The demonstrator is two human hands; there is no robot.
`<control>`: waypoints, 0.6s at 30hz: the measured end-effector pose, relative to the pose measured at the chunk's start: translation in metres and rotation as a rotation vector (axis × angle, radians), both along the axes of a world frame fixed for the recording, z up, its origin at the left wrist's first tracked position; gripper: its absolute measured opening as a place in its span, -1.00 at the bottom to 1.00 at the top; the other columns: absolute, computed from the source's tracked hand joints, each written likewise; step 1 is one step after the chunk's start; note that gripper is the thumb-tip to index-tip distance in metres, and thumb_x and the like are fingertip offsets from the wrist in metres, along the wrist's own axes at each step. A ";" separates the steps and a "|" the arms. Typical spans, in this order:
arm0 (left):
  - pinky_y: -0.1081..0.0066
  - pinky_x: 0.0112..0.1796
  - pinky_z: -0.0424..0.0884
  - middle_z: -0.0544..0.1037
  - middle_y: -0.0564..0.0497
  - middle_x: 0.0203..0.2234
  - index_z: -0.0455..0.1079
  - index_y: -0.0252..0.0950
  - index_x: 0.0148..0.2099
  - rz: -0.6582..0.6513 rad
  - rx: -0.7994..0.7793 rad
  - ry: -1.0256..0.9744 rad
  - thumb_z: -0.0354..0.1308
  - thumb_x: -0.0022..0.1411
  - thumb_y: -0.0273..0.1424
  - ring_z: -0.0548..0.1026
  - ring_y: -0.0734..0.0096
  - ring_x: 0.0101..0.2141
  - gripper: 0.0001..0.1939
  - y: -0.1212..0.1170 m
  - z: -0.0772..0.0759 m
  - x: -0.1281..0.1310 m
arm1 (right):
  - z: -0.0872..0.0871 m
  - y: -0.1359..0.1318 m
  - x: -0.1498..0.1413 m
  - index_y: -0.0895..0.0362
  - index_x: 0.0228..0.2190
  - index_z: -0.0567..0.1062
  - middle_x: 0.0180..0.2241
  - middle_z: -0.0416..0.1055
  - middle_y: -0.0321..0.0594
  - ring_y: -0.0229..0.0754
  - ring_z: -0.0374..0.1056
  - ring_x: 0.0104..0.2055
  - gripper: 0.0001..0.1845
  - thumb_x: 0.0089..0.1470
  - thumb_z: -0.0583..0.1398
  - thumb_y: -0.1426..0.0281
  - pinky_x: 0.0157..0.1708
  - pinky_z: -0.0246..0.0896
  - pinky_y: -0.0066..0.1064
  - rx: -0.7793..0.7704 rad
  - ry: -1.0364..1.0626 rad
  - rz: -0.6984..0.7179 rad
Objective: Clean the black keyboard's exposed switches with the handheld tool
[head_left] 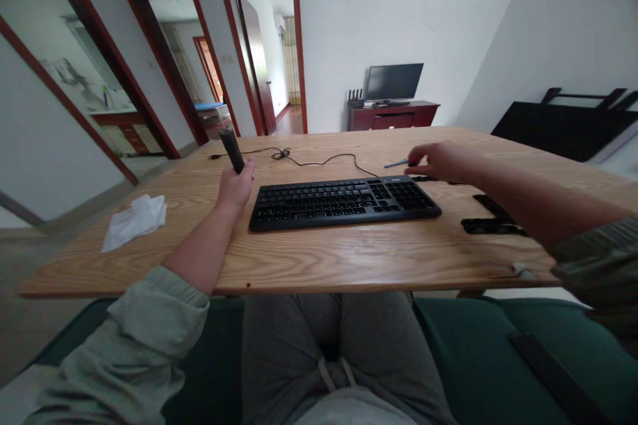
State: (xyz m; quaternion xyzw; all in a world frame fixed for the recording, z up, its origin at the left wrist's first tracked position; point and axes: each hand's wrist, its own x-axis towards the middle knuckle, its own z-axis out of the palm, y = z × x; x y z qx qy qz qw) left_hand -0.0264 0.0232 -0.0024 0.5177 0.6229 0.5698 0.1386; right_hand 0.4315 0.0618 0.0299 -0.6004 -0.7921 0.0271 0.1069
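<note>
A black full-size keyboard point(349, 202) lies flat on the wooden table point(319, 259), between my two hands. To its left, my left hand point(236, 184) is closed around a dark, narrow object point(232, 149) that sticks up above the fist, perhaps a brush. Beyond the keyboard's right back corner, my right hand point(436, 161) is bent down with its fingertips together near the tabletop. A small dark bit shows at those fingertips, too small to name. Just left of them lies a thin blue tool point(396, 164).
A black cable point(319, 163) runs behind the keyboard, with a loop in it. White tissue point(137, 219) lies at the left. Black strip-like pieces point(488, 226) lie under my right forearm. Green seating point(463, 345) is below the table edge.
</note>
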 end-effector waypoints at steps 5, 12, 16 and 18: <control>0.46 -0.51 0.24 0.30 0.09 -0.66 0.22 -0.25 -0.49 -0.012 0.003 0.037 0.11 0.18 -0.06 0.29 0.47 -0.58 -0.61 -0.004 0.000 0.004 | -0.023 -0.003 0.073 0.14 -0.39 0.55 -0.35 0.54 -0.06 -0.15 0.35 -0.36 -0.75 0.09 0.30 0.20 -0.31 0.11 -0.30 -0.145 -0.045 -0.202; 0.46 -0.50 0.23 0.31 0.09 -0.62 0.25 -0.26 -0.45 -0.058 -0.028 0.104 0.11 0.18 0.00 0.29 0.48 -0.56 -0.58 -0.006 -0.004 0.003 | -0.041 -0.005 0.079 0.19 -0.30 0.62 -0.29 0.55 0.02 -0.18 0.35 -0.36 -0.77 0.08 0.29 0.28 -0.31 0.08 -0.31 -0.241 0.023 -0.097; 0.45 -0.48 0.25 0.31 0.09 -0.62 0.27 -0.25 -0.42 -0.055 -0.024 0.109 0.11 0.18 0.01 0.30 0.46 -0.55 -0.58 -0.002 -0.008 0.000 | -0.034 -0.003 0.081 0.24 -0.23 0.66 -0.30 0.56 0.03 -0.23 0.34 -0.37 -0.76 0.07 0.29 0.38 -0.29 0.11 -0.32 -0.363 0.034 -0.095; 0.45 -0.48 0.26 0.31 0.09 -0.62 0.27 -0.25 -0.42 -0.064 -0.022 0.115 0.11 0.18 0.01 0.31 0.45 -0.54 -0.58 -0.001 -0.009 -0.001 | -0.034 -0.002 0.082 0.23 -0.23 0.68 -0.30 0.57 0.02 -0.24 0.36 -0.37 -0.77 0.03 0.30 0.47 -0.28 0.13 -0.35 -0.404 0.030 -0.080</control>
